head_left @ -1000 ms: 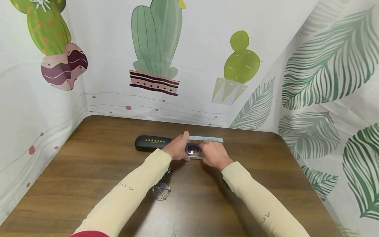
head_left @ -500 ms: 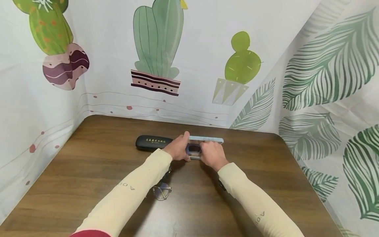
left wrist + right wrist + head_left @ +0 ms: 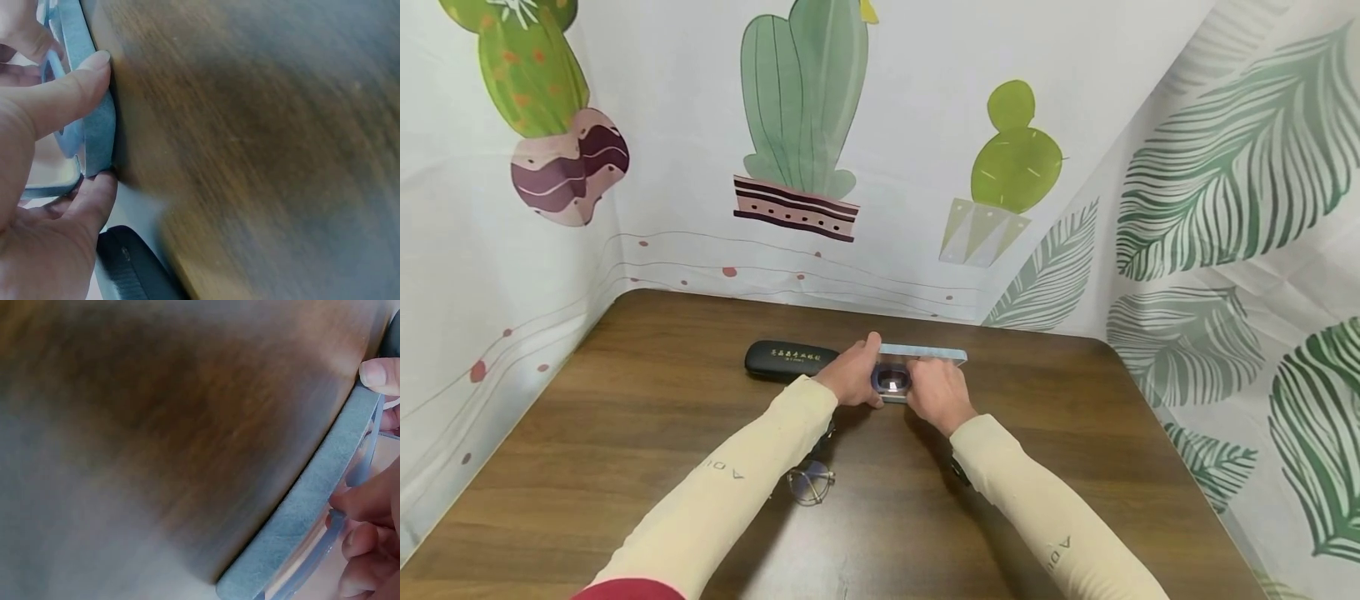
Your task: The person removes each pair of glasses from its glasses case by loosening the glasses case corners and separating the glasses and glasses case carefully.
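A light-blue eyeglass case lies open on the table, its soft pale lining showing in the left wrist view. My left hand grips the case's left end, thumb over one edge and fingers at the other. Blue-framed glasses are in the case between my hands. With curled fingers, my right hand pinches the blue frame near its middle, inside the case. That hand covers the other lens in the head view.
A black eyeglass case with gold lettering lies just left of my left hand. Round wire-rimmed glasses rest nearer on the wooden table. A dark item is partly hidden by my left sleeve. A printed cloth hangs behind.
My right hand and forearm have shifted slightly left. The left hand keeps its hold on the blue case, and the light reflection on the visible lens has changed.
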Available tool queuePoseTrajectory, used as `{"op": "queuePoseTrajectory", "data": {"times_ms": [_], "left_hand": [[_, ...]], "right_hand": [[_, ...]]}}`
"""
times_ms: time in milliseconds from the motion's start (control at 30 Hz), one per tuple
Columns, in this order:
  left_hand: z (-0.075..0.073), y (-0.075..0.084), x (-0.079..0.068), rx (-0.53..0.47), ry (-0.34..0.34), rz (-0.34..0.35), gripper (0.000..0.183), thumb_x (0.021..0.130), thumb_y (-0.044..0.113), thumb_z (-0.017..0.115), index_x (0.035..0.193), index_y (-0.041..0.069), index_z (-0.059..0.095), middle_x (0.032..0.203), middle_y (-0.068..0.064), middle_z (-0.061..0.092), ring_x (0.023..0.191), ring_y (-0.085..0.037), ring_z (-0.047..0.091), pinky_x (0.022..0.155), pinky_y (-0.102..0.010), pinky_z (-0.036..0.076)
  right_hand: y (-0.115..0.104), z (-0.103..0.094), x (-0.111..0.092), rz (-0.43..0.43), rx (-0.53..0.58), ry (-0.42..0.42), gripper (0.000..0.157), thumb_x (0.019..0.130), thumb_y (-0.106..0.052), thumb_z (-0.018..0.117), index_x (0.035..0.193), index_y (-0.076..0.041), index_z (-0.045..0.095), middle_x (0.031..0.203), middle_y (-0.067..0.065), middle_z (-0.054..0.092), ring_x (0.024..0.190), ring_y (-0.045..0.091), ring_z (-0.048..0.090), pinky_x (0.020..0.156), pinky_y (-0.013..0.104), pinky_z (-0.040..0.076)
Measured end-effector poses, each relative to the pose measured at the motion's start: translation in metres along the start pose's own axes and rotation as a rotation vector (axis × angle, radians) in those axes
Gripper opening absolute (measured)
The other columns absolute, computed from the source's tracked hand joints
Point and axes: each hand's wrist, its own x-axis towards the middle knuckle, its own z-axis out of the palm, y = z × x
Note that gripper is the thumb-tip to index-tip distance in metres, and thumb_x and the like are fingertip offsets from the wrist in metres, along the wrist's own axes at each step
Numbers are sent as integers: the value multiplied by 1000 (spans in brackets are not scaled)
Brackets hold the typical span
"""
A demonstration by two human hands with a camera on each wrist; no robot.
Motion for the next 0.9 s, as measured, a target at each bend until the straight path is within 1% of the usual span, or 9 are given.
{"op": "queuePoseTrajectory", "data": {"times_ms": [133,233,567,767,900], "left_hand": [[0,-1,1,-3,4,8,85,71,17,98,127,10,35,125,-17,58,106,-28,65,97,-41,54],[0,-2,2,-4,3,0,86,70,17,99,127,10,35,125,-18,57,106,-28,65,98,-42,54],[-1,0,1,-15,-18,-8,84,71,19,98,126,11,35,125,-17,57,107,-28,64,100,-42,53],[-2,0,-1,-17,-25,-7,84,72,19,97,127,10,35,123,-16,57,104,-26,63,98,-42,53],[-2,-1,0,-18,-20,-3,84,72,19,98,127,10,34,122,-16,57,102,-25,62,98,-42,53]], "right_hand": [[-1,-4,1,10,8,21,12,75,-2,71,69,-9,63,68,8,71,63,32,70,55,48,56],[-1,-7,0,6,26,29,13,75,-2,72,69,-10,64,69,7,72,64,31,71,57,48,56],[0,-14,-1,20,35,45,8,73,-3,74,74,-10,71,67,4,71,61,27,67,55,45,54],[-1,-20,-2,29,45,41,14,72,-1,71,80,-11,76,68,3,73,57,21,63,53,43,53],[-1,-24,-3,24,45,55,15,70,-1,70,78,-12,76,67,2,72,56,20,61,51,42,51]]}}
